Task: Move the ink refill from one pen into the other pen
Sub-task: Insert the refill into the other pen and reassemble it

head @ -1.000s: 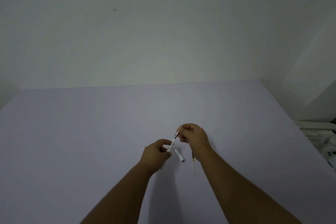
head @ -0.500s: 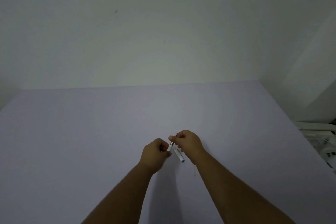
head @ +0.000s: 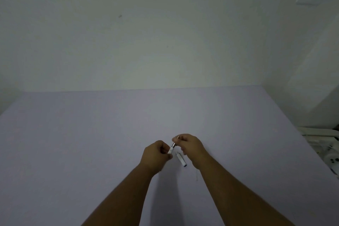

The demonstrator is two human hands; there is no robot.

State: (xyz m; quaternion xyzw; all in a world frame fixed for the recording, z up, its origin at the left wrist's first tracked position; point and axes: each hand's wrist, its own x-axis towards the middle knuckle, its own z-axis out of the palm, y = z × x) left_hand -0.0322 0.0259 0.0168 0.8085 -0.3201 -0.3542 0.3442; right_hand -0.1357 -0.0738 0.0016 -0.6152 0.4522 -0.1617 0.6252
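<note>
My left hand (head: pixel 156 154) grips the lower end of a white pen barrel (head: pixel 172 148) that tilts up to the right. My right hand (head: pixel 190 145) pinches the dark tip section at the barrel's upper end. On the lilac table (head: pixel 91 134) just below my hands lies a short white pen piece (head: pixel 181 159) with a dark end. A thin pale refill (head: pixel 196 174) lies on the table, mostly hidden by my right wrist.
The table runs back to a plain pale wall. Past the table's right edge sits a white appliance or frame (head: pixel 322 145). The light is dim.
My right hand dropped closer to my left hand half a second ago, then rose slightly again while still holding the pen's tip end. The pieces on the table have not moved.
</note>
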